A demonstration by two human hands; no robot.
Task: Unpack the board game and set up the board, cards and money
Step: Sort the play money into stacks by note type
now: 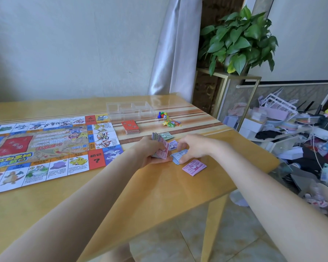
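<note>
The game board (45,148) lies unfolded on the left of the wooden table (159,195). My left hand (150,152) grips a fanned stack of play money (162,148), pink notes in front. My right hand (191,148) pinches blue notes (178,156) lying on the table beside it. A pink note pile (194,167) sits just right of the hands, a purple pile (173,144) and a green pile (167,136) behind them. A red card deck (130,126) rests near the board's far right corner.
A clear plastic tray (130,110) stands at the back. Coloured pawns and dice (162,115) and small star tokens (171,122) lie to its right. Off the table's right edge are a potted plant (237,40) on a stand and a cluttered pile (301,133).
</note>
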